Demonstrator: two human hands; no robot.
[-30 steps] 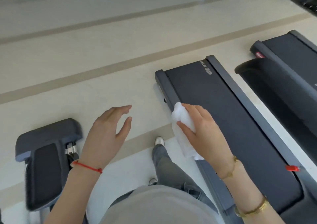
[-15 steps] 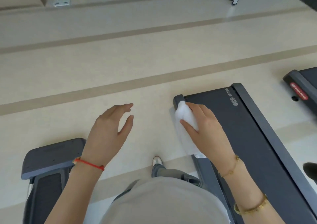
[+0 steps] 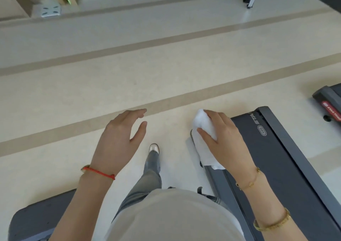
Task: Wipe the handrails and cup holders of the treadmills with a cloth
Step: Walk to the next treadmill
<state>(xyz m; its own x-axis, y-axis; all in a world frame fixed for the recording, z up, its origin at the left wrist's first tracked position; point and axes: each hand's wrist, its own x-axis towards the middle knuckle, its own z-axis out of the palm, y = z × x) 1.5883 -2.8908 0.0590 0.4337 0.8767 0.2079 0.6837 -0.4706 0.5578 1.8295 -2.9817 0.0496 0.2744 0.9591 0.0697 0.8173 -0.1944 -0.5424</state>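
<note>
Wiping the end of the treadmill [image 3: 287, 167] side rail, the white cloth [image 3: 203, 128] is pinched by the right hand [image 3: 224, 141]. The left hand [image 3: 120, 139] is held spread and empty above the floor [image 3: 129, 71]. Handrails and cup holders are judged next, calling for a reach upward

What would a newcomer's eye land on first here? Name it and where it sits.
First, the white cloth bunched in the right hand, at the end corner of the dark treadmill on the right. Next, the left hand in mid-frame, fingers spread and empty above the pale floor, a red string at its wrist.
</note>
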